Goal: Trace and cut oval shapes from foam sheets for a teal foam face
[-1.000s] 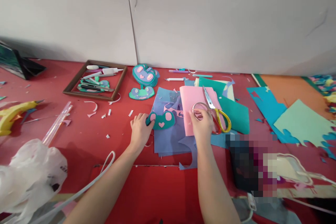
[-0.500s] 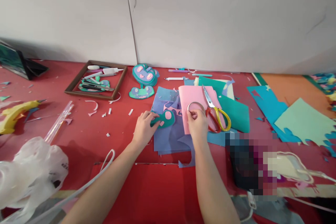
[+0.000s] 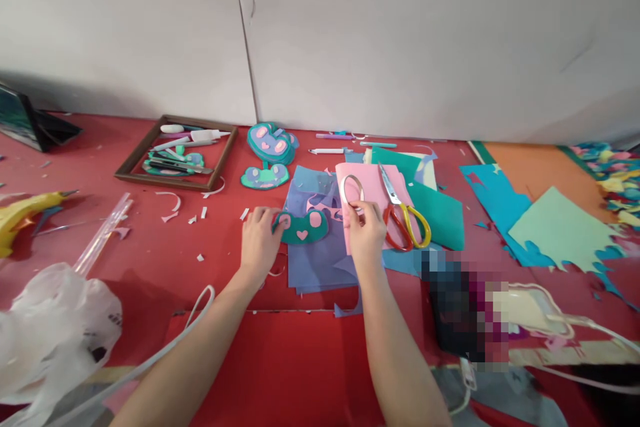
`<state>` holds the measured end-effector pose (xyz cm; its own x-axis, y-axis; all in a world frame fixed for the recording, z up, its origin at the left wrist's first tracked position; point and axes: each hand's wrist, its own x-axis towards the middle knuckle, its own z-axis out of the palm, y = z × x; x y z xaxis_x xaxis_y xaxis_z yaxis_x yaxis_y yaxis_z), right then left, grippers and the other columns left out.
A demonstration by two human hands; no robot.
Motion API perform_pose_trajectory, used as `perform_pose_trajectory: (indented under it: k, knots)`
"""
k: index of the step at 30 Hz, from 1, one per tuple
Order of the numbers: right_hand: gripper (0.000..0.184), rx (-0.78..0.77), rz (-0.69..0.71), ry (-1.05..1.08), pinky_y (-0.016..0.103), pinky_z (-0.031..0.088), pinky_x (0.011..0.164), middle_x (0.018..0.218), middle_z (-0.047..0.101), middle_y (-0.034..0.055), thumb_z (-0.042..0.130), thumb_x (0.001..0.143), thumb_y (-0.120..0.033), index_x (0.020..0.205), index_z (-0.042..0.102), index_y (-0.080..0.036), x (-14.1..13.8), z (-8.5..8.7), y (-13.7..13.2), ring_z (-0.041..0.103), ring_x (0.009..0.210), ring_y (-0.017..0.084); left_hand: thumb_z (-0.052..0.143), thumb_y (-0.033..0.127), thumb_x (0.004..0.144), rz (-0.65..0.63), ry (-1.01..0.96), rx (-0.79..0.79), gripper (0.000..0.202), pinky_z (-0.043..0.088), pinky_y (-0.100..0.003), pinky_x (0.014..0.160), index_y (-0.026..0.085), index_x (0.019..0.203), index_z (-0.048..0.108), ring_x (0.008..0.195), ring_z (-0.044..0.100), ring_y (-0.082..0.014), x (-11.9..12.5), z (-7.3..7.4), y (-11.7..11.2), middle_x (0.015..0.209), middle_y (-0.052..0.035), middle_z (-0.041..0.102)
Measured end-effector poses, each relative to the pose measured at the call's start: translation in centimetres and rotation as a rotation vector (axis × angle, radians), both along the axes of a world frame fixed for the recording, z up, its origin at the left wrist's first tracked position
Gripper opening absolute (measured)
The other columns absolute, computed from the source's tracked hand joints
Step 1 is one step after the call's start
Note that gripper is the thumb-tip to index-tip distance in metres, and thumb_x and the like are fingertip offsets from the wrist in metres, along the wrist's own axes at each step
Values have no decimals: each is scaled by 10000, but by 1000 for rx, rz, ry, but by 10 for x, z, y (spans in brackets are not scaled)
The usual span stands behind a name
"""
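My left hand [image 3: 261,240] pinches the left end of a dark green felt cutout [image 3: 303,230], which carries pink rounded spots and a pink heart. The cutout rests over purple felt sheets [image 3: 317,270]. In my right hand [image 3: 367,230] is a thin roll of tape [image 3: 353,178], a narrow pale ring gripped at its lower edge and tilted up above the folded pink felt [image 3: 373,177]. Just right of that hand, scissors [image 3: 395,197] with one red and one yellow handle lie on the felt, blades pointing away.
Behind stand layered felt shapes [image 3: 273,143] and a brown frame [image 3: 173,183] with pens and cutters. A yellow glue gun [image 3: 25,213] and plastic bag [image 3: 60,320] lie left. Blue felt [image 3: 493,213] and pale green felt [image 3: 560,227] lie right. A white wall closes the back.
My left hand has shifted to the cutout's left end, uncovering the heart and left spot. My right hand has raised the tape roll more upright and moved it slightly left.
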<state>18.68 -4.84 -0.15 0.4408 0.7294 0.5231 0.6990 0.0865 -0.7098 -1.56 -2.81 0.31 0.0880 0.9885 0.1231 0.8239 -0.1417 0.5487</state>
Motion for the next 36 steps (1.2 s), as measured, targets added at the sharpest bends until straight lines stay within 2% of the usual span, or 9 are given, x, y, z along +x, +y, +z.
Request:
perform_pose_trajectory:
  k: [3,7,10,13,15,20,24,30,36]
  knots:
    - [244,-56,1,45,256,458,534,767,668,31,454,935,-380,816,576,-205,1,-2,0,616,515,133,635,328,806,153,78,-67,197,446,-438,877,207,962,628,1076,560,-319,-3,3,1,1069,-110,611]
    - [250,-107,19,97,255,465,509,757,694,39,476,919,-411,815,569,-203,3,-6,2,671,558,164,687,299,738,159,25,-155,140,442,-437,866,207,798,601,1033,573,-304,-4,2,4,991,-83,619]
    - [273,-116,18,101,258,466,508,769,702,46,474,917,-435,801,568,-207,3,-7,3,680,571,172,679,279,707,160,-220,-171,141,463,-385,808,213,726,555,899,600,-241,-4,-2,8,866,-37,629]
    - [282,-105,12,71,269,478,543,749,703,50,468,922,-438,800,575,-207,2,-7,3,678,583,178,667,334,693,176,-570,-184,188,474,-305,681,216,750,533,724,583,-175,-4,-5,12,726,9,596]
    - [289,-81,8,42,280,489,575,754,704,61,467,922,-442,805,585,-205,2,-7,3,678,619,188,677,375,675,207,-729,-192,241,463,-276,620,214,773,526,660,563,-153,-5,-6,14,680,26,571]
    - [298,-72,41,56,286,493,577,757,696,67,458,929,-446,818,591,-204,-1,-8,2,660,626,188,712,401,650,299,-889,-120,308,488,-269,683,208,816,538,789,612,-158,-8,-5,15,801,-4,623]
    - [277,-66,103,103,279,504,553,760,671,51,473,926,-444,835,589,-210,-6,-8,2,633,593,169,690,372,680,298,-899,-84,309,507,-287,711,211,911,564,826,629,-170,-12,-6,17,858,-21,647]
    - [238,-11,230,98,287,548,635,794,637,48,491,924,-423,847,587,-219,-9,-10,5,650,707,176,591,281,774,327,-729,60,205,494,-310,826,220,969,596,903,624,-177,-18,-1,19,949,-31,666]
    - [263,-48,206,79,294,532,614,776,630,48,487,921,-438,825,586,-213,-12,-14,9,637,678,178,530,187,779,375,-611,56,263,476,-332,885,248,1023,608,910,614,-181,-34,10,24,974,-11,654]
